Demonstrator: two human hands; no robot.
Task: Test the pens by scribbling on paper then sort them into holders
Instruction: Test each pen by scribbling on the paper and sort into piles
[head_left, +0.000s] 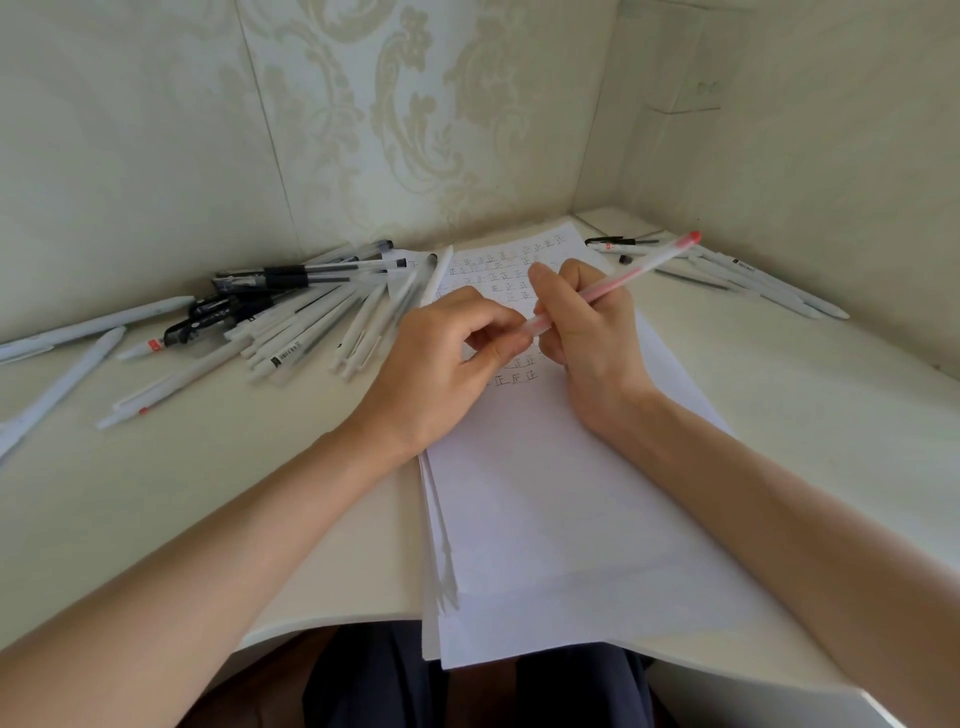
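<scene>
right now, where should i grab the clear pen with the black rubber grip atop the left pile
Pinch the clear pen by its black rubber grip, coming from above, thumb on the near side and finger on the far side. It lies nearly level across the top of the left pile, so its upper side is free, while other pens crowd beneath it.

Both hands hold a pink pen (613, 283) over the paper (561, 493). The right hand (587, 332) grips its middle, and the left hand (447, 358) pinches its low end. More pens (291, 312) lie on the table (208, 493).
</scene>
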